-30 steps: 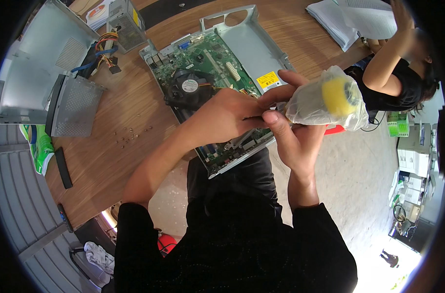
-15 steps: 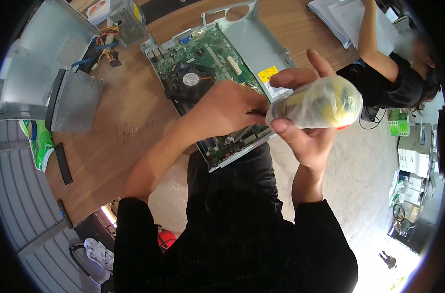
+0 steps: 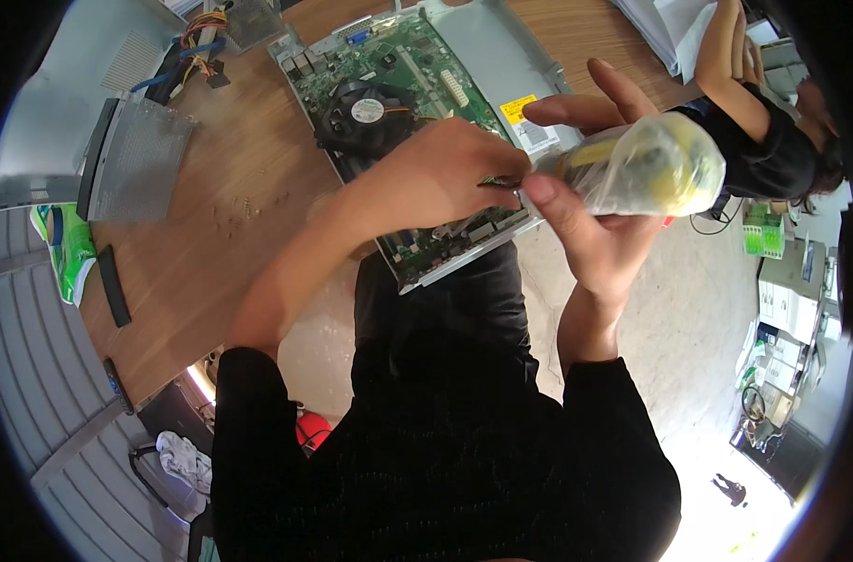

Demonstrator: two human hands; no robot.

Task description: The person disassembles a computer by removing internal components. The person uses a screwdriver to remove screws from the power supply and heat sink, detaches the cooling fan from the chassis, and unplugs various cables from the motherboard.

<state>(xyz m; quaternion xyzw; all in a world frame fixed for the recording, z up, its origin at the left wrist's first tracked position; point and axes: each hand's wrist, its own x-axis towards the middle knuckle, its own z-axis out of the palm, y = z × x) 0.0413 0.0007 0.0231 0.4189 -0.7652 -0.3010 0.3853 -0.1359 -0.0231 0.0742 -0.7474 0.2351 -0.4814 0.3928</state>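
In my right hand (image 3: 606,245) is a thick yellow tool (image 3: 668,167) wrapped in cloudy clear plastic, apparently a power screwdriver. Its narrower end points left toward my left hand (image 3: 437,178); the tip is hidden by fingers. The left fingers are pinched together by that end, around a small dark piece I cannot make out. Both hands are over the near right part of an open computer case (image 3: 487,47). Inside it lies a green motherboard (image 3: 415,82) with a black cooling fan (image 3: 363,114). The case's near edge overhangs my lap.
Small screws (image 3: 245,208) lie scattered on the wooden table (image 3: 197,272). To the left are a perforated metal panel (image 3: 145,159), a cover (image 3: 51,112) and a cable bundle (image 3: 200,51). A co-worker's arm (image 3: 721,61) rests by papers (image 3: 665,33) at the far right.
The view has shifted, so the table and case appear higher. My right hand and the wrapped tool have moved right. My left hand stays pinched near the tool's end. The co-worker's arm has moved.
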